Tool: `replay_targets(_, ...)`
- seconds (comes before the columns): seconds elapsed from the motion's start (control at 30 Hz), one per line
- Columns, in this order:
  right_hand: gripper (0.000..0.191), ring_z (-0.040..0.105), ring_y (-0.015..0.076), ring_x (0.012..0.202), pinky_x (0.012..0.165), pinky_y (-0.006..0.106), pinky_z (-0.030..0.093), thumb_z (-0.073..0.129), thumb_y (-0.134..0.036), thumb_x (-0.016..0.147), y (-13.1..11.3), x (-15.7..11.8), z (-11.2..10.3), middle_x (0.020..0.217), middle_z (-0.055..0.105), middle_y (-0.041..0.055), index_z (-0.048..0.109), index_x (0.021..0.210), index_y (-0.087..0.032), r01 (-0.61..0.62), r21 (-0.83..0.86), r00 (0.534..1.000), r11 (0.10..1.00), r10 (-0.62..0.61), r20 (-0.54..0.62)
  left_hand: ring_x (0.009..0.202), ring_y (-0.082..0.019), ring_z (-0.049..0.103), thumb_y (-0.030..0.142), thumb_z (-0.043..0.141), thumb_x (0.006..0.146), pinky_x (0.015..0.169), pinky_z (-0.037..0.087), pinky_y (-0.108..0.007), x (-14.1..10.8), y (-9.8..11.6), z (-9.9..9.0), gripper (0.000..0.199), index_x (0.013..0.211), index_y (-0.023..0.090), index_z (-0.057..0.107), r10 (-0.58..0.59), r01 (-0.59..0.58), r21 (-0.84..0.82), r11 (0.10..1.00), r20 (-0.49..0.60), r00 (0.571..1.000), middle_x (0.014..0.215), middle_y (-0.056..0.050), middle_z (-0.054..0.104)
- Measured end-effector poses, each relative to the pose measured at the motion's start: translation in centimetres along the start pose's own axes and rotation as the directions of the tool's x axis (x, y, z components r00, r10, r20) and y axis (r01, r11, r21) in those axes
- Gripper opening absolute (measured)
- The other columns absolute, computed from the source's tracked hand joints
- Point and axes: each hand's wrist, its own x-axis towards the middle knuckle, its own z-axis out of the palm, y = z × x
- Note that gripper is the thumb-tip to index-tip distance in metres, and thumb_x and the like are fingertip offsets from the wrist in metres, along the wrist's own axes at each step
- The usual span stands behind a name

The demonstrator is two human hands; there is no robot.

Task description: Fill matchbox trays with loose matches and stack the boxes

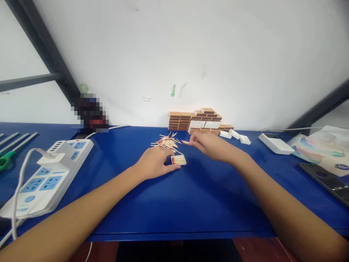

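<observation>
My left hand [156, 162] lies on the blue table, thumb and fingers closed round the left end of a small white matchbox tray [183, 162]. Several red-tipped matches lie side by side in that tray. Up and to the right of it, my right hand [207, 144] is raised a little, pinching some matches [184, 142] whose red heads point left. A loose heap of matches [167, 141] is spread on the table just beyond my left hand, crossing in all directions.
Behind my right hand, stacked matchboxes [180, 120] stand against the wall. White trays [244, 139] lie right of them. A power strip [54, 178] with cables is at left, near green-handled scissors [7, 160]. A white device [275, 143], a plastic packet [321, 145] and a phone [324, 182] sit at right.
</observation>
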Motion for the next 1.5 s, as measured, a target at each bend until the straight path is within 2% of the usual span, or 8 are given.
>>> replay_targets(0.17,0.022,0.071,0.0251,0.076,0.058,0.031,0.031,0.045,-0.03,0.111,-3.4,-2.3,0.8,0.087,0.075,0.0114,0.059,0.113,-0.014,0.12,-0.308,0.98,0.944,-0.062,0.191,0.057,-0.016,0.055,0.057,0.071,0.091,0.056,0.029,-0.029,0.1,-0.4,-0.3,0.036,0.094,0.021,0.073,-0.016,0.015,0.016,1.0,0.015,1.0,0.062,0.002,0.063)
replay_targets(0.3,0.017,0.076,0.0281,0.08,0.057,0.033,0.031,0.044,-0.02,0.109,-5.1,-2.0,1.3,0.088,0.077,0.0128,0.056,0.117,-0.011,0.164,-0.392,0.97,0.905,-0.077,0.229,0.058,-0.016,0.056,0.057,0.069,0.092,0.057,0.032,-0.029,0.1,-0.6,-0.2,0.037,0.098,0.021,0.074,-0.006,0.006,0.012,1.0,0.021,1.0,0.066,0.001,0.065)
replay_targets(0.6,0.025,0.078,0.0292,0.083,0.057,0.032,0.039,0.049,-0.009,0.1,-5.5,-1.6,1.6,0.092,0.079,0.0167,0.052,0.125,-0.009,0.187,-0.389,0.961,0.902,-0.086,0.262,0.057,-0.014,0.055,0.054,0.07,0.092,0.057,0.033,-0.028,0.1,-0.4,-0.3,0.035,0.098,0.02,0.074,0.012,-0.01,-0.03,0.999,0.051,0.999,0.065,0.002,0.065)
replay_targets(0.8,0.021,0.077,0.0295,0.082,0.056,0.031,0.037,0.047,-0.019,0.106,-5.1,-1.6,1.8,0.089,0.078,0.0175,0.052,0.125,-0.011,0.174,-0.359,0.975,0.917,-0.111,0.19,0.055,-0.013,0.054,0.056,0.07,0.091,0.057,0.033,-0.028,0.1,-0.6,-0.1,0.037,0.086,0.019,0.07,0.028,-0.028,-0.014,1.0,0.029,0.999,0.063,0.002,0.063)
replay_targets(0.97,0.026,0.076,0.0296,0.083,0.06,0.031,0.038,0.043,-0.029,0.111,-5.5,-1.6,2.0,0.093,0.078,0.0179,0.055,0.124,-0.01,0.186,-0.297,0.967,0.937,-0.12,0.226,0.055,-0.014,0.055,0.055,0.071,0.091,0.057,0.034,-0.027,0.1,-0.6,-0.3,0.037,0.101,0.021,0.075,0.012,-0.01,-0.048,0.999,0.036,0.999,0.06,0.004,0.061)
replay_targets(1.1,0.035,0.073,0.0275,0.084,0.063,0.03,0.036,0.043,-0.041,0.112,-4.2,-1.5,1.7,0.095,0.077,0.0161,0.056,0.126,-0.012,0.14,-0.233,0.983,0.962,-0.106,0.15,0.055,-0.014,0.055,0.059,0.068,0.092,0.058,0.034,-0.027,0.1,-0.7,-0.2,0.04,0.103,0.021,0.077,0.019,-0.018,-0.041,0.999,0.035,0.999,0.06,0.004,0.061)
replay_targets(1.33,0.016,0.062,0.0193,0.088,0.073,0.028,0.04,0.056,-0.033,0.105,-1.0,-1.5,1.0,0.099,0.071,0.0062,0.066,0.105,-0.02,0.204,0.203,0.976,0.958,-0.215,0.031,0.055,-0.014,0.055,0.061,0.069,0.091,0.058,0.035,-0.028,0.0,-0.8,0.0,0.045,0.108,0.02,0.077,0.021,-0.02,-0.009,1.0,0.005,1.0,0.059,0.004,0.06)
replay_targets(1.5,0.012,0.059,0.0176,0.081,0.072,0.028,0.04,0.059,-0.027,0.101,-0.8,-1.2,1.5,0.092,0.07,0.0038,0.067,0.095,-0.02,0.175,0.317,0.976,0.932,-0.208,0.071,0.055,-0.014,0.056,0.062,0.069,0.091,0.058,0.035,-0.028,0.0,-0.9,0.0,0.045,0.106,0.02,0.076,0.022,-0.022,-0.005,1.0,0.0,1.0,0.059,0.004,0.06)
